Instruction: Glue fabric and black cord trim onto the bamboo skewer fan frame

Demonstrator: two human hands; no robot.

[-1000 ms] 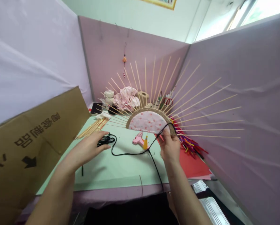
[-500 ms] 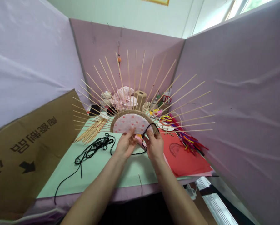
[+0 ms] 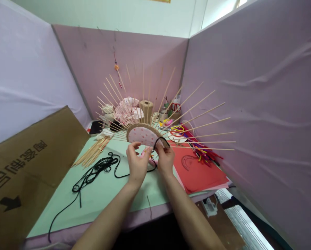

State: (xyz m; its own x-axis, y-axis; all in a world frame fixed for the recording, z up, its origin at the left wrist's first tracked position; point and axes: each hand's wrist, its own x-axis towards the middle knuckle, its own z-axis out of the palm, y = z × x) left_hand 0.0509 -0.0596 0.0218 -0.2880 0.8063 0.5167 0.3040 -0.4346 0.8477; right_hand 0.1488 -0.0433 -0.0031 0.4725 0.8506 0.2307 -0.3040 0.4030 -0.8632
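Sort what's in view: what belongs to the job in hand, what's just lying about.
Seemingly in the job: dotted half-round panel, sticks fanning from it, black cord.

Seemingly just lying about: cardboard, red sheets, brown roll, crumpled dotted fabric.

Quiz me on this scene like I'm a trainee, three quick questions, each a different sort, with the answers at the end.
1. True or false: the loose pile of black cord lies on the red paper.
2. Which hand grips the right end of the dotted panel?
3. Fill in the blank: the thin sticks of the fan spread out from the panel's ____ edge.

Key:
1. False; it lies on the green surface.
2. The right hand.
3. Curved.
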